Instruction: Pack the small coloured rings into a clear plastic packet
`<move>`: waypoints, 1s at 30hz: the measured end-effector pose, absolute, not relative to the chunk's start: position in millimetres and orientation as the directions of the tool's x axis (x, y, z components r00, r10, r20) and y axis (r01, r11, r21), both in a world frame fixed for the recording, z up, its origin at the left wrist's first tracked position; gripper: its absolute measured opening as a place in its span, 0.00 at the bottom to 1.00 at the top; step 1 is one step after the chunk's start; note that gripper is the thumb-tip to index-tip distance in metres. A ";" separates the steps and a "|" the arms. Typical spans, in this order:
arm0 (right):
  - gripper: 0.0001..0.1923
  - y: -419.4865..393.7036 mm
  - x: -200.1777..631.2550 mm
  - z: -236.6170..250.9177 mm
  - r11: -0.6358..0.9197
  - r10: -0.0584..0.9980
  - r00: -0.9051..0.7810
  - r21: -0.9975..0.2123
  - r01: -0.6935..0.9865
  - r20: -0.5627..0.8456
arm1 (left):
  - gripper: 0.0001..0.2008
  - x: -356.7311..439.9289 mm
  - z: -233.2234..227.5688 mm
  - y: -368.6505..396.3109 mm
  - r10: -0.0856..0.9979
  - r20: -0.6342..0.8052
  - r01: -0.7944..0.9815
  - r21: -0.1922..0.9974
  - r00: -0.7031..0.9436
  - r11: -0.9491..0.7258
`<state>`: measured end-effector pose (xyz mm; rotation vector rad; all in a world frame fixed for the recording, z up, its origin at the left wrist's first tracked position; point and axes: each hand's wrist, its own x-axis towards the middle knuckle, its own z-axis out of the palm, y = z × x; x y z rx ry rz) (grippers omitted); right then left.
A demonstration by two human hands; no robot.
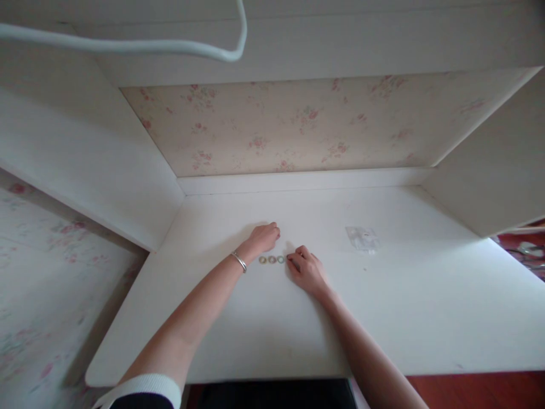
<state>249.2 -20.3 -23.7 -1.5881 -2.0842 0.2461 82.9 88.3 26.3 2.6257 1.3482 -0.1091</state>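
Three small ring-shaped pieces lie in a row on the white desk: a yellowish ring [263, 260], a pinkish ring [272, 259] and a greenish ring [280, 259]. Just to the right of the row, my right hand [307, 271] rests low on the desk, its thumb and finger closed at a small dark spot that I cannot make out. My left hand [263, 238] is behind the row, fingers curled in; whatever they may hold is hidden. A silver bracelet [239, 262] circles my left wrist.
A crumpled clear plastic bag [363, 240] lies right of my hands on the desk [404, 318]. Side panels and a floral back wall [298, 125] enclose it. A white bent tube [170, 48] hangs overhead. Various items [525, 250] show at the right edge.
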 end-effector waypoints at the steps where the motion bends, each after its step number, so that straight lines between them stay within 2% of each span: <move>1: 0.10 -20.2 249.3 -24.0 0.301 0.941 -0.187 -0.442 0.845 0.283 | 0.12 82.9 26.4 88.3 0.795 -0.160 0.810 0.133 0.586 -0.571; 6: 0.09 -21.3 248.8 -23.7 0.320 0.935 -0.186 -0.491 0.810 0.302 | 0.10 81.5 30.1 84.4 0.787 -0.178 0.807 0.151 0.591 -0.572; 9: 0.09 -21.7 249.8 -22.8 0.333 0.930 -0.163 -0.564 0.755 0.330 | 0.10 80.4 36.6 75.5 0.793 -0.160 0.808 0.164 0.588 -0.566; 12: 0.09 -19.9 255.5 -23.4 0.271 0.934 -0.001 -0.704 0.657 0.358 | 0.12 80.8 44.4 59.9 0.789 -0.123 0.795 0.191 0.602 -0.577; 16: 0.12 -15.3 267.6 -26.7 0.105 0.902 0.311 -0.850 0.516 0.300 | 0.12 84.8 49.8 34.3 0.783 -0.083 0.775 0.237 0.617 -0.586; 18: 0.13 -13.7 271.1 -28.3 0.066 0.892 0.363 -0.871 0.486 0.270 | 0.13 88.0 48.8 23.6 0.779 -0.106 0.777 0.232 0.618 -0.585; 26: 0.13 -12.0 268.4 -30.8 0.082 0.906 0.327 -0.870 0.485 0.267 | 0.14 98.7 34.8 7.7 0.769 -0.063 0.767 0.164 0.636 -0.621; 30: 0.13 -12.0 269.3 -30.2 0.081 0.910 0.319 -0.870 0.486 0.264 | 0.14 100.3 34.1 7.4 0.767 -0.090 0.770 0.141 0.636 -0.622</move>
